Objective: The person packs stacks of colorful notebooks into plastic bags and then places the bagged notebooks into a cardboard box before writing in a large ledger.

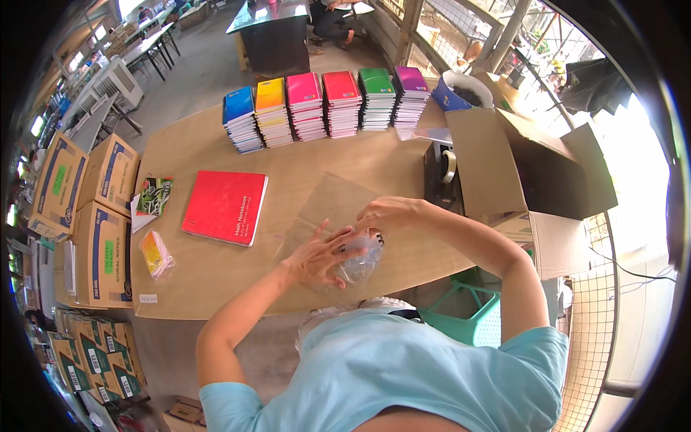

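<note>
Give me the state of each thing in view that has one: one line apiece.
Clear plastic: partly crumpled
Left grip: open, spread
Right grip: bent inward; hold unclear
Red notebook: closed, lying flat
Six notebook stacks: covers closed
Black tape dispenser: loaded
Cardboard box at right: open
Blue-and-white tub: open
Yellow-and-pink pack: wrapped

Head-worn fisheye view, close above the table (288, 160), facing down and forward, from near torso (403, 360) to far desk (272, 47).
</note>
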The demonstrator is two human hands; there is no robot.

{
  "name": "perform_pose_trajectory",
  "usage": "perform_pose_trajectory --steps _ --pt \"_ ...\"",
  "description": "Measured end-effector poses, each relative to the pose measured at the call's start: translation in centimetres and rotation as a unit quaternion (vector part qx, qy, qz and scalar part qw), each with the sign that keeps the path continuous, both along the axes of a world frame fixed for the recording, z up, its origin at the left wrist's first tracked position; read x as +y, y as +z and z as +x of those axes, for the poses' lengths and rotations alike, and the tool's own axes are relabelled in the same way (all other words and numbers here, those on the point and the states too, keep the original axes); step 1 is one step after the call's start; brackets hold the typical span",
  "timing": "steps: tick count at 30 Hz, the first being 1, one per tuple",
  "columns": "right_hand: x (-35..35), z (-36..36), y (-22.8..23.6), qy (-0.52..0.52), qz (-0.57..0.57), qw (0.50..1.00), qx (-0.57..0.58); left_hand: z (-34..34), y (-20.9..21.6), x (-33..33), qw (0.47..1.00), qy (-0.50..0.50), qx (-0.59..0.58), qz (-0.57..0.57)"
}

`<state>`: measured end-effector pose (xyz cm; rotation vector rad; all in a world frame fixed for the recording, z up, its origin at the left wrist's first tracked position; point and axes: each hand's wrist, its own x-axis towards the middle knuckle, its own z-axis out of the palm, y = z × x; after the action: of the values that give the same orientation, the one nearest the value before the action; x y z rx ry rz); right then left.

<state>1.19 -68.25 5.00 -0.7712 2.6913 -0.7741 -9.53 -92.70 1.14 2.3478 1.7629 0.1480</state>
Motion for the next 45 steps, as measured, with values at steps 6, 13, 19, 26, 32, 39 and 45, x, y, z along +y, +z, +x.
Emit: perform_pose_trajectory --steps 6,13,19,26,32,39,45 --pt "-2.0 0.3 0.0 -0.025 0.017 0.987 0.157 0.0 -0.8 0.2 0.999 0.019 -0.046 -0.007" --pt "-1.7 1.0 -4.4 -0.059 -0.061 0.971 0.221 -0.2 -1.2 0.7 0.998 0.016 -0.063 -0.011" --pt "-2.1 2.9 -8.4 -0.302 -0.416 0.854 -0.076 1.0 0.3 0.5 0.998 0.044 -0.006 0.055" --pt "-1.8 2.3 -9.9 -0.273 -0.407 0.87 -0.06 2.4 -0.7 5.5 0.69 0.331 -0.619 0.178" --pt "-2.1 3.2 -8.7 -0.308 -0.39 0.865 -0.07 3.9 7.0 2.6 0.715 0.296 -0.55 0.316" --pt "-1.8 2.3 -9.5 -0.272 -0.375 0.886 -0.021 5.3 1.4 0.8 0.887 0.195 -0.141 0.394" --pt "-1.5 2.4 -9.4 -0.275 -0.379 0.881 -0.059 7.1 -0.3 0.4 0.884 0.334 -0.205 0.255"
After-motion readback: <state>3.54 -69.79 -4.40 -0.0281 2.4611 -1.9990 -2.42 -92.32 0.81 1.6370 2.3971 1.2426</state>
